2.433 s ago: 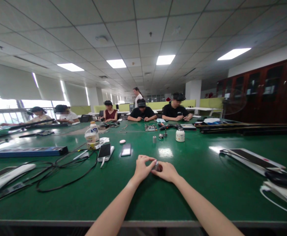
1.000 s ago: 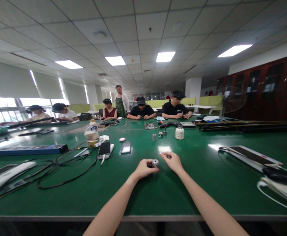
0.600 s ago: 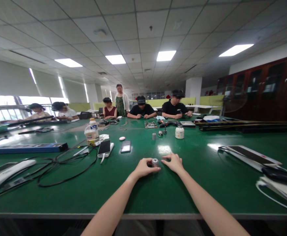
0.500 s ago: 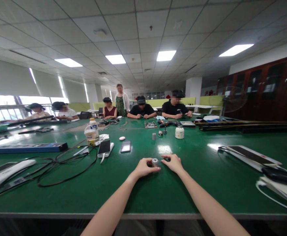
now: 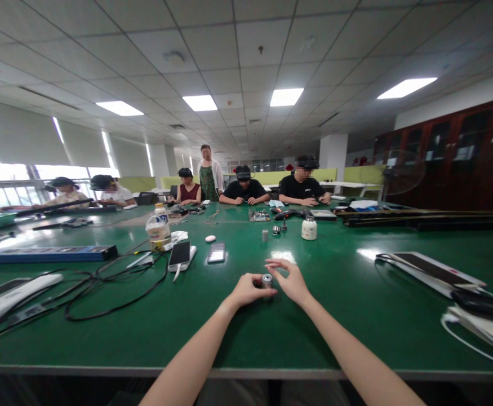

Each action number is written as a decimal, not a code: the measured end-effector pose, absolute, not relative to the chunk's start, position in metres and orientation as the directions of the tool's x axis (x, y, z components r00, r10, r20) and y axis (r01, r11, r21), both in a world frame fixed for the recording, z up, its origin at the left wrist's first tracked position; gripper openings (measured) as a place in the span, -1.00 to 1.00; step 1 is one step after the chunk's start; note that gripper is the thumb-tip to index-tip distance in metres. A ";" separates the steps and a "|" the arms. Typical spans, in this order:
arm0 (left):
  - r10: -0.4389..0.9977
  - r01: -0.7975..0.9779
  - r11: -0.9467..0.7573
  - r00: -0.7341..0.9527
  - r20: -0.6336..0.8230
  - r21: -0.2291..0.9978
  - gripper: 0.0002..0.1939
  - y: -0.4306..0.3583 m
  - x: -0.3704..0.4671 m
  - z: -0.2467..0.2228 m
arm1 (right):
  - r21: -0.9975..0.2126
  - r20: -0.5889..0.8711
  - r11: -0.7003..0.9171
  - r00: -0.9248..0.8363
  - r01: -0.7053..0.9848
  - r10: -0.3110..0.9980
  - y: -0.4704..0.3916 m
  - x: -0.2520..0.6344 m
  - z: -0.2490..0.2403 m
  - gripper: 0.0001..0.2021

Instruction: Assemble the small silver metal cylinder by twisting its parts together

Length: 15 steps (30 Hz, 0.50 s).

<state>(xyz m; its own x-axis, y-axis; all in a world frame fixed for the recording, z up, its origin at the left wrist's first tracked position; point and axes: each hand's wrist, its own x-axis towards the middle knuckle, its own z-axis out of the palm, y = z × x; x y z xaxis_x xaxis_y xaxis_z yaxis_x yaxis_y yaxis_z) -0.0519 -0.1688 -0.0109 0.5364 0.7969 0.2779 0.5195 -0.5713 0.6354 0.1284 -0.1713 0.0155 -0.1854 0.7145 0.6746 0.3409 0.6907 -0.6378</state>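
On the green table, my left hand [image 5: 248, 291] curls round a small silver metal cylinder [image 5: 267, 279], fingers behind it and thumb in front. The cylinder stands upright and has a dark recess in its top. To its right is my right hand [image 5: 292, 282], fingers stretched over towards the cylinder's far side and thumb close to its upper edge. A gap shows between that thumb and the fingers; whether they touch the metal I cannot tell. Farther back stands another small metal cylinder [image 5: 265, 235], beside several small dark metal parts [image 5: 276, 230].
A cream jar [image 5: 309, 228] stands beyond my hands. Leftward are a phone [image 5: 180, 255] on a white stand, a bagged bottle [image 5: 158, 228], looped black cables [image 5: 89, 293] and a blue strip [image 5: 45, 254]. A white-edged device [image 5: 436, 270] lies right. Several people sit across the table.
My right hand has shifted slightly left, its fingers now reaching over towards the cylinder. My left hand stays round the cylinder.
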 end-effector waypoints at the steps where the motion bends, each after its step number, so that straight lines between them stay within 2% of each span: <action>1: 0.797 0.523 -0.570 0.539 0.273 0.634 -0.72 -0.168 -0.052 -0.012 | -0.633 0.683 0.702 -0.190 0.327 0.705 -0.173 0.127 0.016 -0.84; 8: 0.799 0.533 -0.566 0.542 0.260 0.629 -0.71 -0.165 -0.052 -0.014 | -0.621 0.692 0.730 -0.237 0.285 0.682 -0.179 0.124 0.017 -0.86; 15: 0.792 0.518 -0.574 0.549 0.269 0.634 -0.71 -0.165 -0.053 -0.015 | -0.655 0.675 0.708 -0.216 0.263 0.705 -0.180 0.127 0.017 -0.77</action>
